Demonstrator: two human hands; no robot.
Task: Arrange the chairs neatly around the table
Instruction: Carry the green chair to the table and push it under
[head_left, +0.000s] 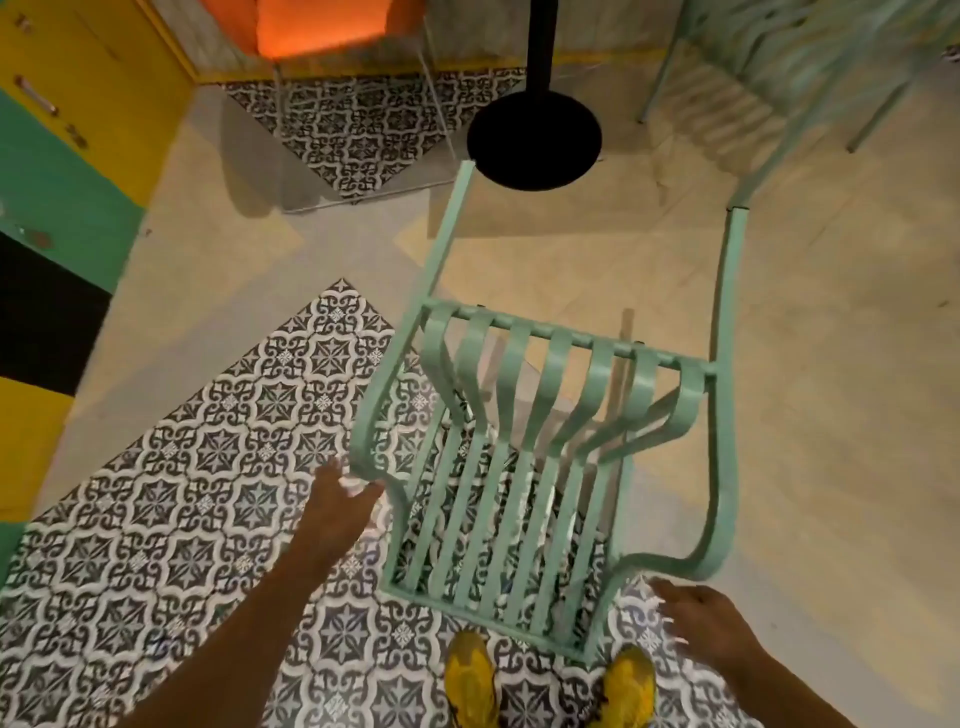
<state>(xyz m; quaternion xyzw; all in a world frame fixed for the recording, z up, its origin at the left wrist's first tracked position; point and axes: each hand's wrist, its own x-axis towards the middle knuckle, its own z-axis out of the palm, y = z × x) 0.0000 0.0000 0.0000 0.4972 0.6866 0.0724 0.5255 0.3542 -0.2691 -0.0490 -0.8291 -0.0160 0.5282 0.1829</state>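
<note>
A mint-green metal chair with slatted seat and back stands right in front of me, its two long legs reaching toward the table's black round base and post. My left hand hovers with fingers apart at the curved left side of the frame, touching it lightly or just off it. My right hand is spread open just below the curved right side, not gripping. A second mint chair stands at the far right, beyond the base. The tabletop is out of view.
An orange-seated chair with thin pale legs stands at the far side against the wall. Yellow and green cabinets line the left. My yellow shoes are under the near chair edge. The floor mixes patterned and beige tiles.
</note>
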